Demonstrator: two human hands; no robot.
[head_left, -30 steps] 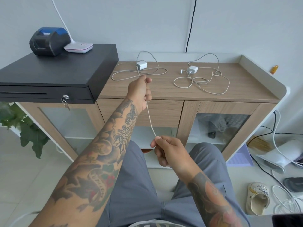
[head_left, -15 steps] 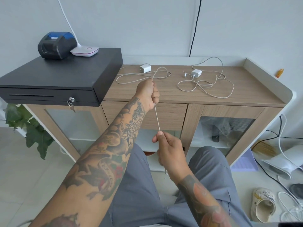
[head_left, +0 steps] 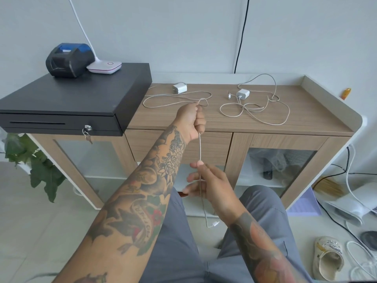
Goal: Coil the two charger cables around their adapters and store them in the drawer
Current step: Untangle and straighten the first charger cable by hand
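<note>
The left charger cable (head_left: pixel 199 148) runs taut from the fisted left hand (head_left: pixel 190 121) down to the right hand (head_left: pixel 210 186), which pinches it loosely, its plug end (head_left: pixel 214 224) dangling below the wrist. Beyond the left hand on the wooden cabinet top (head_left: pixel 306 111) lie two white adapters (head_left: pixel 180 88) (head_left: pixel 242 93), the second cable (head_left: pixel 265 111) sprawled to its right. A black cash drawer (head_left: pixel 71 99) sits further left.

Wood worktop (head_left: pixel 306 111): black cash drawer (head_left: pixel 81 99) at 9 o'clock, two white adapters (head_left: pixel 180 88) (head_left: pixel 242 93) with loose cables (head_left: pixel 265 117) at 12–2.
</note>
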